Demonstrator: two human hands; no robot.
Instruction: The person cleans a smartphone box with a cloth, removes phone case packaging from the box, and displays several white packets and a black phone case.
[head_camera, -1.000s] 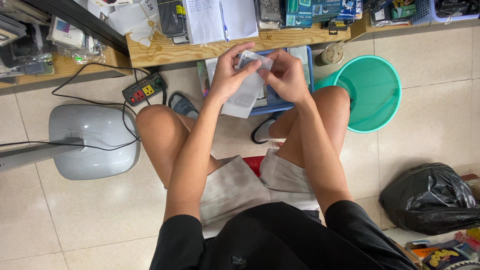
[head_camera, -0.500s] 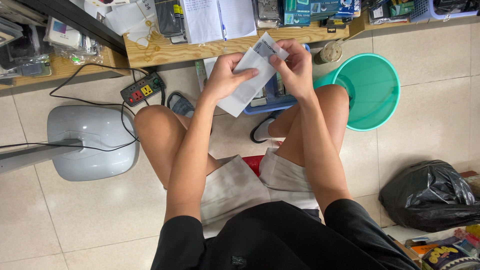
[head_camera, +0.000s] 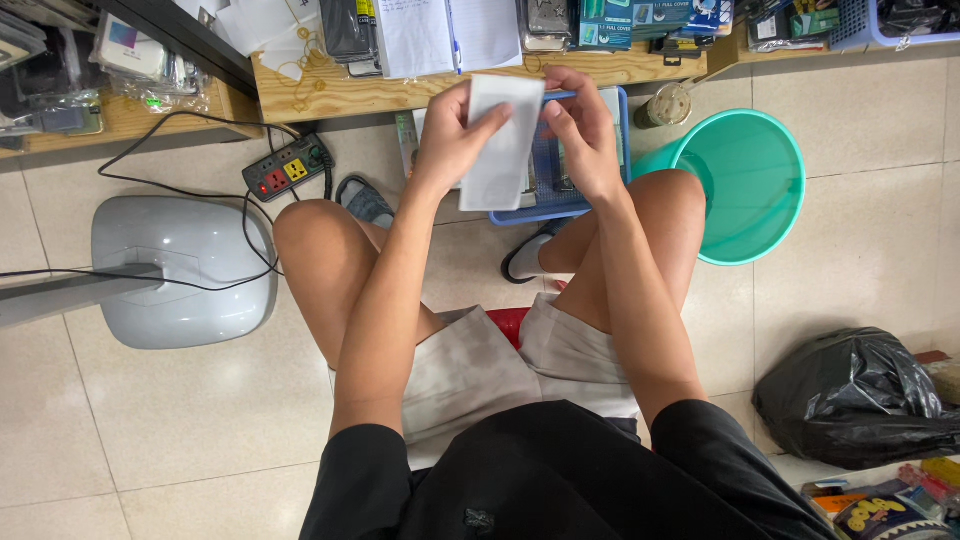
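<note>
I sit on a low red stool, knees apart, looking down. My left hand (head_camera: 450, 135) pinches the upper left corner of a flat white rectangular packet (head_camera: 500, 150) held upright in front of me. My right hand (head_camera: 582, 130) is at the packet's right edge near its top, fingers curled against it. Behind the packet, on the floor, lies a blue plastic tray (head_camera: 560, 200) with small items in it, mostly hidden by the packet and my hands.
A teal bucket (head_camera: 745, 185) stands right of my right knee. A grey fan base (head_camera: 185, 270) and a black power strip (head_camera: 288, 167) lie left. A low wooden shelf (head_camera: 330, 95) with papers and boxes runs along the top. A black plastic bag (head_camera: 860, 400) sits lower right.
The packet has turned from slanted to nearly upright and risen a little. My left hand moved up to its top corner; my right hand stays at its right edge.
</note>
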